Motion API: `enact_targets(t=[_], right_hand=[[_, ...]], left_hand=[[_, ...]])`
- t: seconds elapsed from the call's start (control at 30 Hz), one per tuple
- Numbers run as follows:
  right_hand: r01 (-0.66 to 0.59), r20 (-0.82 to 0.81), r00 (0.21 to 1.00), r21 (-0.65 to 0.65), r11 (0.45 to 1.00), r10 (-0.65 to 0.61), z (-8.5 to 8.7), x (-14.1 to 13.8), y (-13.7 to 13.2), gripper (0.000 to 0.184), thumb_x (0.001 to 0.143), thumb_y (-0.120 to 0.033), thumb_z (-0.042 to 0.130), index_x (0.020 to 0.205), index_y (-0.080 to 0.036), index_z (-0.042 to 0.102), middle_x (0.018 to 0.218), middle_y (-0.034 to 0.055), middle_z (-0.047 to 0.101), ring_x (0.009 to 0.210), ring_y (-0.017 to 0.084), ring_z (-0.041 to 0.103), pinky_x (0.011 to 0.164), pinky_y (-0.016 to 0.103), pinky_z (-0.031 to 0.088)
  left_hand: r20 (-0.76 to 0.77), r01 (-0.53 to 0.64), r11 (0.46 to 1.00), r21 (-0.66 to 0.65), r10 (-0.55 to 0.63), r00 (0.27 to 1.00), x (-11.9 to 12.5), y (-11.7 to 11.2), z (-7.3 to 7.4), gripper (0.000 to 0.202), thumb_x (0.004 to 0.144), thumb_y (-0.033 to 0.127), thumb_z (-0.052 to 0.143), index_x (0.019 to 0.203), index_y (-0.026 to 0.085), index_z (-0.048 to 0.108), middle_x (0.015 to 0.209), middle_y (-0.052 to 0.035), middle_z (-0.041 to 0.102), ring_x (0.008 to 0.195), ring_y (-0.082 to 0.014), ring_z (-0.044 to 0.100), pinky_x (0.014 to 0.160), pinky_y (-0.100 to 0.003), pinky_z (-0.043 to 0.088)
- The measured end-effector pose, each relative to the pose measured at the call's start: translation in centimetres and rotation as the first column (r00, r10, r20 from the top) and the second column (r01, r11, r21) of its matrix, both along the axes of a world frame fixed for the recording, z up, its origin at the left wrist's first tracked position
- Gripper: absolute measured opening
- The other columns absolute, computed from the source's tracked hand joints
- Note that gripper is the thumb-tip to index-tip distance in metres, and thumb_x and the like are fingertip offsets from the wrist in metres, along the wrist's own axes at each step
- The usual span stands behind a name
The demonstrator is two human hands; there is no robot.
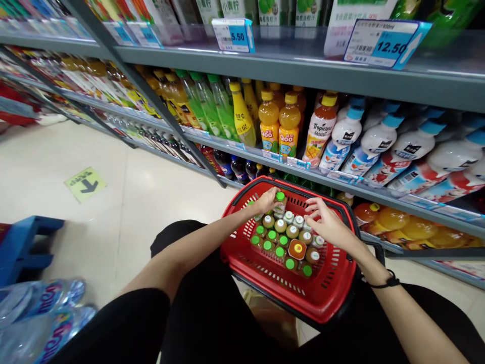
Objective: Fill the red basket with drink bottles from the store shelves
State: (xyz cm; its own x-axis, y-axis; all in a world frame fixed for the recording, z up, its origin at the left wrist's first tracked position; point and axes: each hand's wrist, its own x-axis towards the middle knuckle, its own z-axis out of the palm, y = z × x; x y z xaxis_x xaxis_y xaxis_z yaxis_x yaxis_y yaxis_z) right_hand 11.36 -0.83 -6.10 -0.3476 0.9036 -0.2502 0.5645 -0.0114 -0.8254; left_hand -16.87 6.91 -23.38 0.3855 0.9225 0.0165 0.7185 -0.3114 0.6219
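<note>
A red shopping basket (242, 278) rests between my knees, with many small bottles standing upright in it. Some have bright green caps, others brown or white ones, and one has a square orange top (297, 249). Near the basket's far side, my left hand (268, 200) is closed on a small green-capped bottle (280, 205), raised above the others. My right hand (322, 220) hovers over the right part of the bottles, fingers apart, with nothing seen in it. A black band circles my right wrist.
Store shelves (284, 65) full of drink bottles run along the far side, close behind the basket. A blue pallet (34, 247) and packs of large water bottles (41, 313) are at left. A yellow arrow sticker (86, 184) marks the pale floor.
</note>
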Motion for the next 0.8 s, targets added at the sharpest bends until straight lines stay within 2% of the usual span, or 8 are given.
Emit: enact_targets(t=[0.17,0.3,0.37,0.5,0.57,0.63,0.67,0.8], right_hand=[[-0.008,-0.010,1.000,0.006,1.000,0.009,-0.3,0.1,0.0,0.046,0.088,-0.041,0.060,0.130,-0.023,0.051,0.120,0.0116,0.069,0.089,0.021,0.071,0.084,0.044,0.057],[0.019,-0.059,0.998,0.042,0.999,-0.017,-0.8,0.3,-0.3,0.048,0.085,-0.049,0.061,0.125,-0.023,0.053,0.114,0.0103,0.069,0.084,0.021,0.069,0.084,0.044,0.057],[0.027,-0.117,0.993,0.026,0.999,-0.024,-1.4,0.3,-0.2,0.046,0.085,-0.050,0.059,0.122,-0.023,0.054,0.113,0.0099,0.069,0.083,0.020,0.069,0.081,0.042,0.058],[0.010,-0.192,0.981,-0.061,0.998,-0.021,-2.2,0.0,0.5,0.050,0.082,-0.052,0.057,0.122,-0.023,0.053,0.113,0.0110,0.066,0.074,0.019,0.066,0.063,0.037,0.059],[0.014,-0.214,0.976,-0.069,0.998,-0.029,-2.1,-0.3,0.7,0.051,0.081,-0.051,0.056,0.123,-0.022,0.053,0.114,0.0113,0.065,0.074,0.018,0.066,0.060,0.035,0.059],[0.025,-0.223,0.974,-0.058,0.998,-0.037,-1.8,-0.5,0.7,0.050,0.081,-0.051,0.056,0.122,-0.023,0.054,0.112,0.0104,0.065,0.076,0.018,0.067,0.058,0.033,0.058],[0.029,-0.227,0.973,-0.055,0.998,-0.040,-1.7,-0.6,0.7,0.049,0.080,-0.050,0.057,0.121,-0.023,0.055,0.111,0.0096,0.065,0.075,0.018,0.067,0.056,0.032,0.057],[0.035,-0.281,0.958,-0.067,0.997,-0.053,-1.6,-0.9,0.6,0.045,0.076,-0.049,0.061,0.113,-0.023,0.057,0.101,0.0056,0.065,0.068,0.016,0.064,0.049,0.028,0.053]], left_hand=[[0.030,-0.095,0.995,0.033,0.094,0.995,1.1,-0.6,1.7,0.040,0.080,0.025,0.076,0.115,0.016,0.058,0.117,-0.0138,0.070,0.110,-0.0298,0.070,0.100,-0.048,0.058],[0.064,-0.133,0.972,0.194,0.122,0.990,2.1,-1.4,7.7,0.020,0.083,0.021,0.071,0.101,0.018,0.065,0.093,-0.0053,0.075,0.082,-0.0209,0.073,0.078,-0.033,0.060],[0.092,-0.153,0.937,0.316,0.130,0.987,2.1,-1.7,12.3,0.003,0.090,0.021,0.064,0.090,0.019,0.066,0.072,0.0010,0.071,0.060,-0.0141,0.066,0.062,-0.024,0.053],[0.196,-0.242,0.783,0.573,0.156,0.968,0.3,-0.9,24.2,0.017,0.097,0.025,0.056,0.082,0.020,0.063,0.060,0.0035,0.062,0.051,-0.0099,0.055,0.056,-0.022,0.045],[0.280,-0.333,0.658,0.675,0.189,0.941,-1.0,1.0,30.8,0.021,0.101,0.028,0.052,0.085,0.020,0.062,0.065,0.0019,0.062,0.055,-0.0107,0.054,0.059,-0.024,0.043],[0.382,-0.443,0.434,0.784,0.225,0.896,-1.8,4.1,37.1,0.023,0.101,0.030,0.054,0.081,0.020,0.061,0.065,0.0019,0.061,0.056,-0.0117,0.052,0.061,-0.026,0.044],[0.376,-0.453,0.395,0.800,0.259,0.890,-1.9,6.1,39.8,0.023,0.101,0.028,0.054,0.081,0.020,0.062,0.068,0.0008,0.064,0.059,-0.0127,0.055,0.064,-0.027,0.046],[0.056,-0.394,0.488,0.779,0.571,0.819,-1.2,14.4,47.0,0.019,0.096,0.024,0.058,0.109,0.016,0.070,0.101,-0.0115,0.077,0.109,-0.0288,0.067,0.092,-0.038,0.052]])
